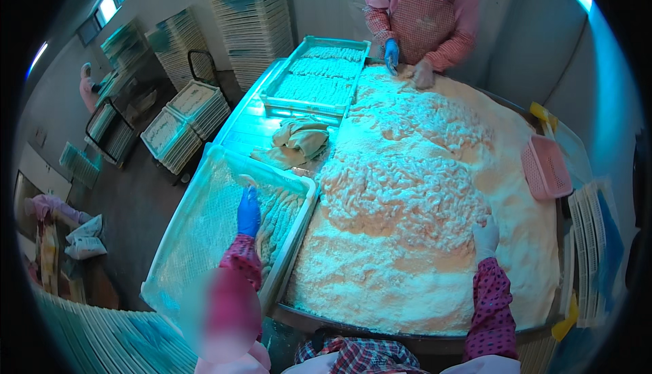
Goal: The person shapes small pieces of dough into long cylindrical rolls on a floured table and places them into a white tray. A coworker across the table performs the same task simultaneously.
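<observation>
My left hand [249, 212], in a blue glove, reaches over a white mesh-bottomed tray [197, 231]. Its fingers are closed at the tip on a small pale crumb-coated strip [247, 181]. Rows of similar coated strips [280, 214] lie along the tray's right part, beside that hand. My right hand [485, 238], in a whitish glove, rests at the right edge of a heap of coated strips [401, 194]. Its fingers look curled in, and whatever they grip is hidden. Pale crumbs [387, 279] spread around the heap across the wide table.
Across the table a co-worker's gloved hands [407, 68] touch the crumbs. A filled tray [312, 78] stands at the far left, with a crumpled cloth [299, 139] in front. A pink basket [545, 167] sits on the right edge. Stacked trays [248, 17] and loaded carts [183, 126] stand beyond.
</observation>
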